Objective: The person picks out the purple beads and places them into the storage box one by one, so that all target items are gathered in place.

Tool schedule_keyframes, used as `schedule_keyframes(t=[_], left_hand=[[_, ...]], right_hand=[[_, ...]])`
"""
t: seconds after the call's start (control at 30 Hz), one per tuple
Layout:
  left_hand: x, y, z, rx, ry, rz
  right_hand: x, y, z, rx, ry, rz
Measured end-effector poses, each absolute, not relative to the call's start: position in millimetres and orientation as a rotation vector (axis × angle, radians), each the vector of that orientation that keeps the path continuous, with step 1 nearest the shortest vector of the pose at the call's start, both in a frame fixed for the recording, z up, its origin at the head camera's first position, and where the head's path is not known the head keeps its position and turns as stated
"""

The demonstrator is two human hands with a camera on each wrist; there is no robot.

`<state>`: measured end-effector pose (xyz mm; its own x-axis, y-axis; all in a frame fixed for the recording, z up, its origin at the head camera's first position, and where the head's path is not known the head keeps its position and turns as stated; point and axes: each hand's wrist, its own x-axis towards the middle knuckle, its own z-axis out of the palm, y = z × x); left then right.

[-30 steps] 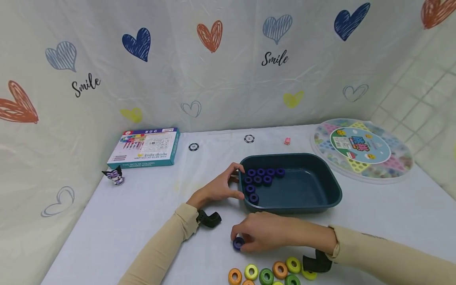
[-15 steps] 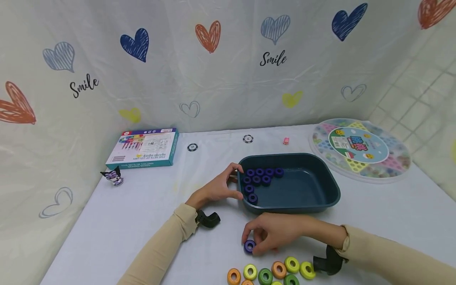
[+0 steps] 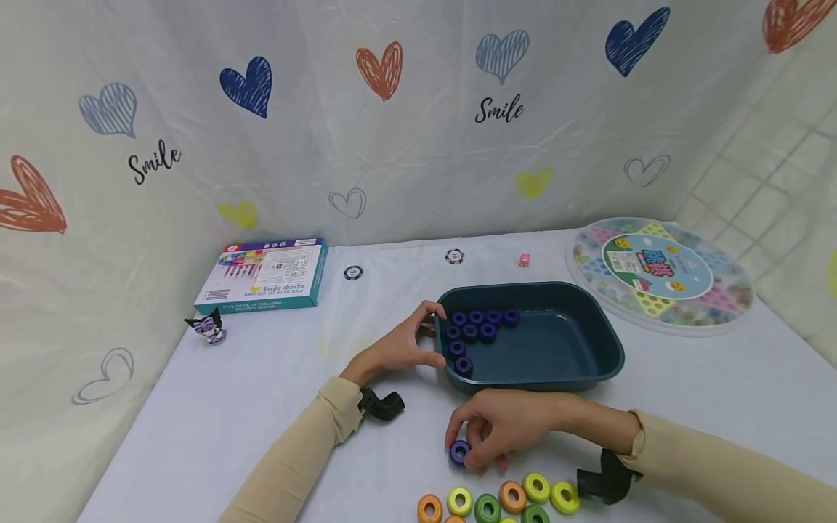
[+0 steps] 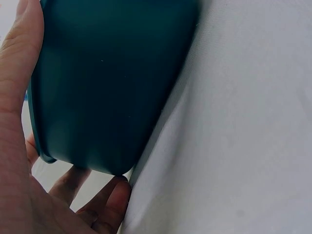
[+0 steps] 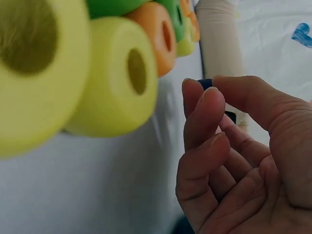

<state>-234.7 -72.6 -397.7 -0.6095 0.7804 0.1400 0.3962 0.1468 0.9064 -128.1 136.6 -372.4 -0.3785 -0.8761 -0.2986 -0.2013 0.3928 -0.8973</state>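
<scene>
In the head view, a dark teal rectangular basin (image 3: 562,345) stands on the white cloth, with several purple ring beads (image 3: 464,372) gathered in its left part. My left hand (image 3: 399,345) grips the basin's left end. The left wrist view has the thumb along one side of the basin wall (image 4: 112,87) and fingers curled at its far corner. My right hand (image 3: 510,421) pinches one purple ring bead (image 3: 453,458) between thumb and fingertips, in front of the basin. From the right wrist, only a dark sliver of that bead (image 5: 206,83) shows.
Orange (image 3: 421,510), yellow (image 3: 450,503) and green (image 3: 479,511) ring beads lie at the front edge of view. A flat box (image 3: 264,276) and small figurine (image 3: 211,328) are at left. A round game board (image 3: 726,290) lies at right; two chips (image 3: 353,272) lie behind.
Over the first half second my right hand shifted rightward along the cloth with the purple ring bead. Since then it has barely moved. My left hand stays at the basin's end.
</scene>
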Motion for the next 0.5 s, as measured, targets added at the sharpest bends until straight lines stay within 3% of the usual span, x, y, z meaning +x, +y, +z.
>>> schedule_keyframes(t=[0.23, 0.5], left_hand=[[-249, -71, -423, 1.117, 2.123, 1.439], [-249, -71, -425, 1.115, 2.117, 1.451]], right_hand=[[-125, 144, -348, -0.918, 1.858, -1.029], [-138, 162, -325, -0.849, 1.935, -1.083]])
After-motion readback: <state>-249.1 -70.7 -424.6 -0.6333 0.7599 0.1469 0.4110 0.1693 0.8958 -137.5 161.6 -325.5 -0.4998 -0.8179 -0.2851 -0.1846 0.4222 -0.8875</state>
